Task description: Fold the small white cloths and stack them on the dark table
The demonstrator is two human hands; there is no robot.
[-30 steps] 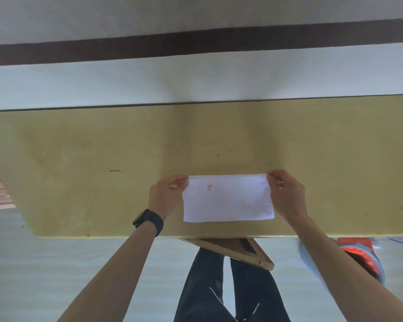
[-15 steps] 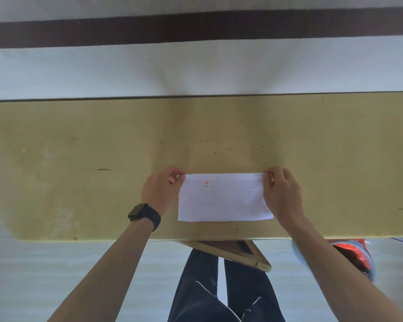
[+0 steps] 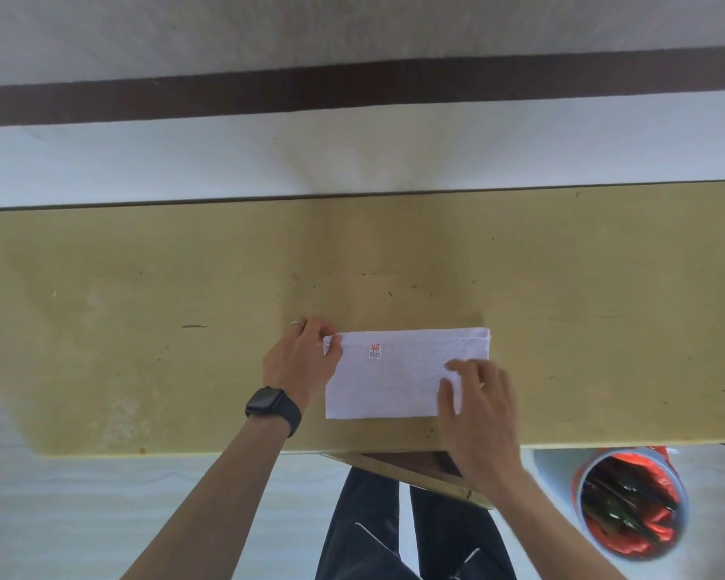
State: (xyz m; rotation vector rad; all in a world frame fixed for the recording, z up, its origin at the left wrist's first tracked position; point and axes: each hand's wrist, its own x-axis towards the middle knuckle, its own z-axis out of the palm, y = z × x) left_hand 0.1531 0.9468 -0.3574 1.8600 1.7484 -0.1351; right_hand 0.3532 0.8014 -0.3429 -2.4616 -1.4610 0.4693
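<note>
One cloth (image 3: 394, 380), left hand (image 3: 300, 366) pinching corner, blurred right hand (image 3: 478, 420) covering another, grip unclear

- small rectangular cloth (image 3: 394, 383) — plain white, tiny tag (image 3: 375, 352) red-and-white
- flat tabletop (image 3: 143, 286) — olive-yellow, few dark specks
- wrist smartwatch (image 3: 273, 406), all black
- round bin's liner (image 3: 662, 521), orange-red

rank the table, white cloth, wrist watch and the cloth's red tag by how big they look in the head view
1. table
2. white cloth
3. watch
4. red tag, clearly the smallest
</note>
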